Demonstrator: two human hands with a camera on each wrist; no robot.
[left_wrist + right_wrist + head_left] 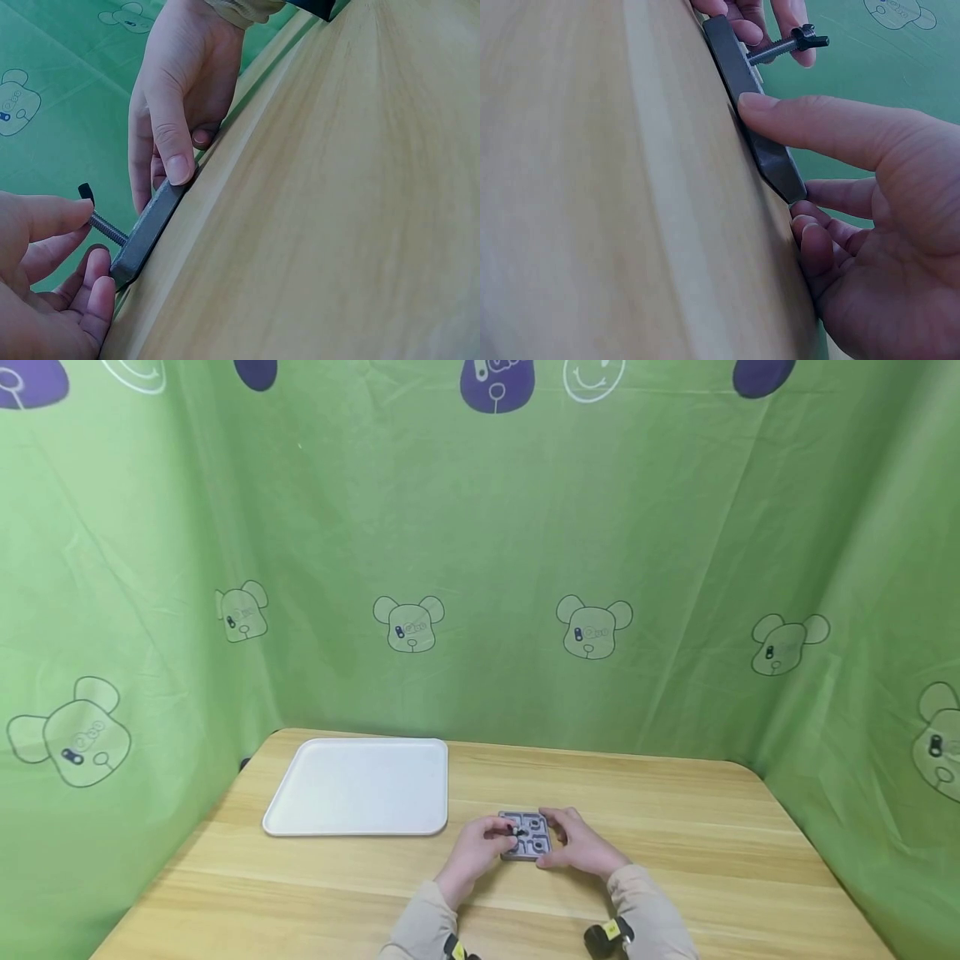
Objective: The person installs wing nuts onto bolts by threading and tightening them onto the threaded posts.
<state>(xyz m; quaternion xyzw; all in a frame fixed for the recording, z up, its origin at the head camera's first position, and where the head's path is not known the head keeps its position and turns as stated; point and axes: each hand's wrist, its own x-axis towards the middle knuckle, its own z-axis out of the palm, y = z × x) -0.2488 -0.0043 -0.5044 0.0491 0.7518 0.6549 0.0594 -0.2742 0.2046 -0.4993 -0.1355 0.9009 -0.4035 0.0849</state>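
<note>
A square dark-grey metal block (533, 822) with recessed compartments and round bosses lies on the table between the two hands. A black wing screw (109, 229) with a threaded shank stands up from the block's face; its winged head (808, 37) shows clearly in the right wrist view. My left hand (472, 852) pinches the screw near its head, the other fingers curled by the block's left edge. On the opposite side, my right hand (583, 846) grips the block's right edge, thumb at the near side and fingers at the far side. The screw's lower end is hidden.
A white rectangular tray (360, 787) lies to the left on the wooden table (645, 785). Green curtains (487, 543) with bear faces surround the table at the back and both sides. Camera straps (609, 933) sit on the sleeved wrists.
</note>
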